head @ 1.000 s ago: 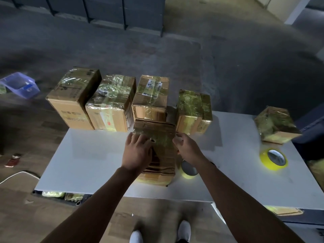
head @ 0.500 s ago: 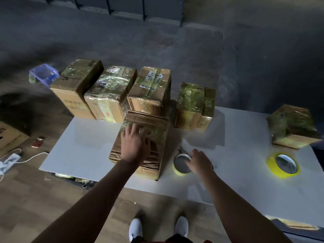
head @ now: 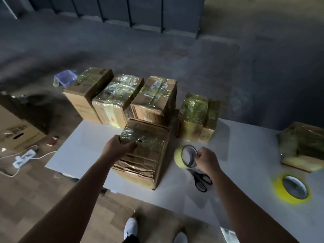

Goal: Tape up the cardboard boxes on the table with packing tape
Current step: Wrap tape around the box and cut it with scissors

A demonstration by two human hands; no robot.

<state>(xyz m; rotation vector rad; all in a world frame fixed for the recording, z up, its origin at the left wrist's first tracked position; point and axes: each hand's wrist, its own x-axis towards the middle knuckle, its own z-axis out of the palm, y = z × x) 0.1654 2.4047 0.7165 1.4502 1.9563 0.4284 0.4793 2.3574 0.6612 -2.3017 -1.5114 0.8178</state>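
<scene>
Head view, log: since half a second ago the right hand (head: 206, 159) has lifted the yellow tape roll (head: 178, 157) off the white table (head: 84, 146); black scissors (head: 201, 179) now show beneath it. I note its fingers curled tight on the roll's right rim, the ring tipped on edge just right of the near cardboard box (head: 145, 155). Left hand (head: 117, 148) went from flat on the lid to clasping the box's top left edge, thumb on glossy film. Lower face creased, corrugated. Second roll (head: 291, 188) lies flat, near right.

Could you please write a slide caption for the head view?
Left hand grips the near cardboard box while the right hand holds a yellow tape roll.
</scene>
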